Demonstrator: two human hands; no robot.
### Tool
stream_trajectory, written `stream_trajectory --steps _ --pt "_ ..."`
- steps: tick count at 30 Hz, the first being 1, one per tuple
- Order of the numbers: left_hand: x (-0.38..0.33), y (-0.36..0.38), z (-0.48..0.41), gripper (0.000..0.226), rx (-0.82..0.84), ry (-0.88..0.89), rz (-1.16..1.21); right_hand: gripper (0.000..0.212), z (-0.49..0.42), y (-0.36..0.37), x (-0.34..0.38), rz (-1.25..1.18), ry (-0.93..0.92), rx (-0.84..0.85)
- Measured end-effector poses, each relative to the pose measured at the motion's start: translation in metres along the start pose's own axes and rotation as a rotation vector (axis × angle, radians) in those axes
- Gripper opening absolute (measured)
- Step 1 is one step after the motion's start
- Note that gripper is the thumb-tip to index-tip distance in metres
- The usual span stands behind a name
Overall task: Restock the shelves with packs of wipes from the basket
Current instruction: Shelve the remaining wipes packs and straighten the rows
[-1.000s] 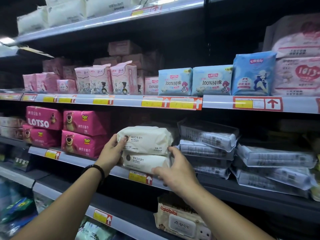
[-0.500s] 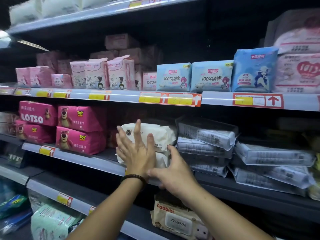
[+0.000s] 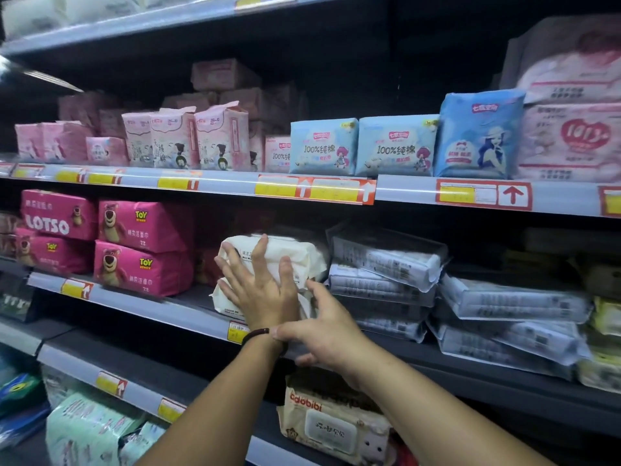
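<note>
We reach both bare forearms up and forward, our left hand [image 3: 260, 294] spread flat with fingers splayed and a dark band at its wrist, our right hand [image 3: 324, 334] loosely open just beside it, thumb touching that wrist.

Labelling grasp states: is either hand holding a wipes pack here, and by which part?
No grasp. The left hand lies flat, fingers spread, on the front of the two stacked white packs on the shelf. The right hand is open beside them.

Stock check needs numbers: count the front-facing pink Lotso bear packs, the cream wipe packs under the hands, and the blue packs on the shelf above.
Pink Lotso packs: 4
Cream wipe packs: 2
Blue packs: 3
Total: 9
</note>
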State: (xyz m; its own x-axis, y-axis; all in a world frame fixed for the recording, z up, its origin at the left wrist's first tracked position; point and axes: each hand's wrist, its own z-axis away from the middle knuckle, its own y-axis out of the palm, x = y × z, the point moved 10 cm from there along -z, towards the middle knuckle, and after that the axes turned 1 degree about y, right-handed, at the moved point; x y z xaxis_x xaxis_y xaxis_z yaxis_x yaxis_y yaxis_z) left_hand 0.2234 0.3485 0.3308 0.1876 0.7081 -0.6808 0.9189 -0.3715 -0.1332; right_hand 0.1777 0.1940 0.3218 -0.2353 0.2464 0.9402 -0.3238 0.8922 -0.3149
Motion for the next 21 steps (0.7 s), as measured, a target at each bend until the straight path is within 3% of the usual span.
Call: stream_trajectory --steps 2,4,7,8,10,12,13,16,21 --pt "0.000 -0.002 0.000 0.057 0.067 -0.002 -0.020 0.112 0.004 -0.004 0.000 0.031 -0.014 0.014" --pt "-0.001 -0.004 -0.001 0.058 0.155 -0.012 -0.055 0.097 0.014 -0.016 0.000 0.063 -0.043 -0.013" --pt "-0.014 -0.021 0.008 0.054 0.177 -0.029 -0.071 0.076 0.034 -0.049 -0.016 0.194 -0.055 -0.161" --pt "-0.029 -0.035 0.017 0.052 0.120 0.048 -0.073 0.075 0.043 -0.062 -0.023 0.224 -0.045 -0.210" --pt "-0.075 -0.053 0.050 0.054 0.045 0.368 -0.088 0.071 0.062 -0.085 -0.031 0.275 -0.055 -0.306" --pt "-0.114 -0.041 0.096 0.065 0.147 0.668 -0.144 0.069 0.078 -0.106 -0.031 0.288 -0.093 -0.394" --pt "-0.124 -0.029 0.114 0.072 0.216 0.731 -0.189 0.070 0.083 -0.115 -0.030 0.277 -0.103 -0.431" --pt "-0.132 0.009 0.136 0.086 0.337 0.690 -0.318 0.079 0.083 -0.132 -0.034 0.203 -0.081 -0.491" --pt "-0.130 0.056 0.132 0.084 0.441 0.618 -0.402 0.094 0.073 -0.137 -0.048 0.105 -0.001 -0.485"
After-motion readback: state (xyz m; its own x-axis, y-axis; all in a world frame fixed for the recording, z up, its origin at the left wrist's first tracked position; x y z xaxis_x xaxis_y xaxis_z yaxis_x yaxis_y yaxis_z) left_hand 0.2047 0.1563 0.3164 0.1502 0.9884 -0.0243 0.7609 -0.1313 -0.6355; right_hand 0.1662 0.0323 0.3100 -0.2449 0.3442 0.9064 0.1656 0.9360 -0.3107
